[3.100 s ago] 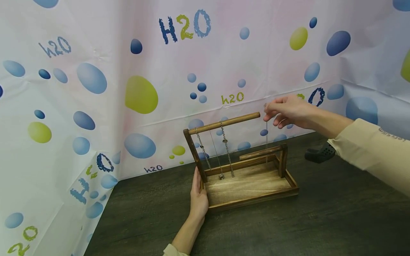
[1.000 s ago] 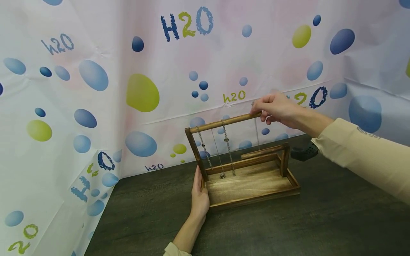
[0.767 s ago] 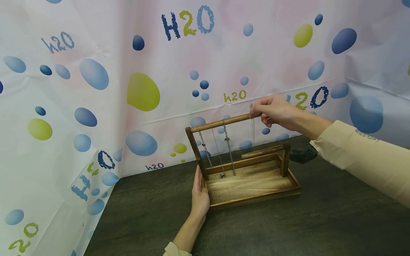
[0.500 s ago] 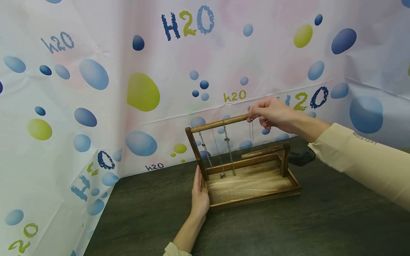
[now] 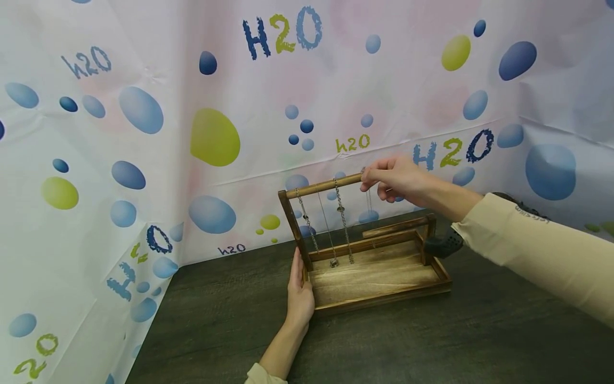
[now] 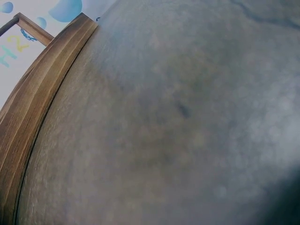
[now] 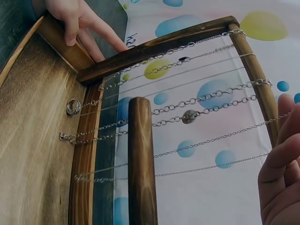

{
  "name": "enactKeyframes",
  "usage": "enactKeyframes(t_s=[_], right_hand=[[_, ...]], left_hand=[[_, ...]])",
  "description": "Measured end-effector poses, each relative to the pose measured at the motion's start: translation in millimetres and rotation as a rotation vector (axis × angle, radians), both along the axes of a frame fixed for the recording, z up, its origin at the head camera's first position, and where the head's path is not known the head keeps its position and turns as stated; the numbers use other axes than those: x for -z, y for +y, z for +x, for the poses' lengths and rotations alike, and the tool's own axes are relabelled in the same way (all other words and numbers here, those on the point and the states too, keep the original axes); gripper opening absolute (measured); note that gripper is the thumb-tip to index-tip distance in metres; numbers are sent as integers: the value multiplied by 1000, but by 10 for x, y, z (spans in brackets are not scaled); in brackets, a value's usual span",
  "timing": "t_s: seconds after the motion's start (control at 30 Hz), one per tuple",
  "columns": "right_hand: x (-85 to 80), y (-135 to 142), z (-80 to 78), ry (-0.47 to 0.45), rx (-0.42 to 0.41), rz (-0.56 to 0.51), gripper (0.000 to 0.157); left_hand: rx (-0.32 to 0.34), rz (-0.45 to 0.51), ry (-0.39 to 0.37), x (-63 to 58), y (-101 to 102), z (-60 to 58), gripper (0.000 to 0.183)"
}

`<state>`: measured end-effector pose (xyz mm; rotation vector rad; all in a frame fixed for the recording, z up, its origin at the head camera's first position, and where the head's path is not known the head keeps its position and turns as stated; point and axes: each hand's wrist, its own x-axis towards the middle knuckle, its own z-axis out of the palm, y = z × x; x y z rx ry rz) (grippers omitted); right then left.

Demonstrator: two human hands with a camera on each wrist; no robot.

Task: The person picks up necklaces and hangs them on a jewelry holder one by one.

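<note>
A wooden jewelry stand (image 5: 374, 281) has a tray base, a tall post at the left and a shorter one at the right. On its upper bar (image 5: 322, 186) hang a silver chain (image 5: 305, 216), a fine chain with a ring-like pendant (image 5: 333, 263), and a thicker chain (image 5: 341, 210). At the bar's free right end my right hand (image 5: 400, 180) pinches a thin necklace (image 7: 220, 135), its two strands dangling beneath. My left hand (image 5: 300, 298) rests against the stand's left end, fingers straight along the post, thumb at the tray wall (image 7: 63, 44).
A lower wooden bar (image 5: 395, 227) juts left from the right post, under the thin necklace. Beneath the right sleeve is a dark perforated device (image 5: 443, 244). The dark table (image 5: 230, 320) meets a curtain (image 5: 259, 106) printed with bubbles behind the stand.
My right hand has brought the thin necklace from beyond the bar's right end onto it and moved left along the bar. My left hand stays at the stand's left end.
</note>
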<state>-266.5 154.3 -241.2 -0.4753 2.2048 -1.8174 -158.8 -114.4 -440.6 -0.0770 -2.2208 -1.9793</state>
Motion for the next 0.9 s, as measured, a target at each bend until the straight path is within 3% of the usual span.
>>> enactKeyframes(t_s=[0.4, 0.9], right_hand=[[87, -155, 32, -42, -76, -49, 24], [277, -240, 33, -58, -103, -53, 23]], left_hand=[[-1, -7, 5, 7, -7, -17, 83], [-1, -4, -3, 23, -3, -57, 84]])
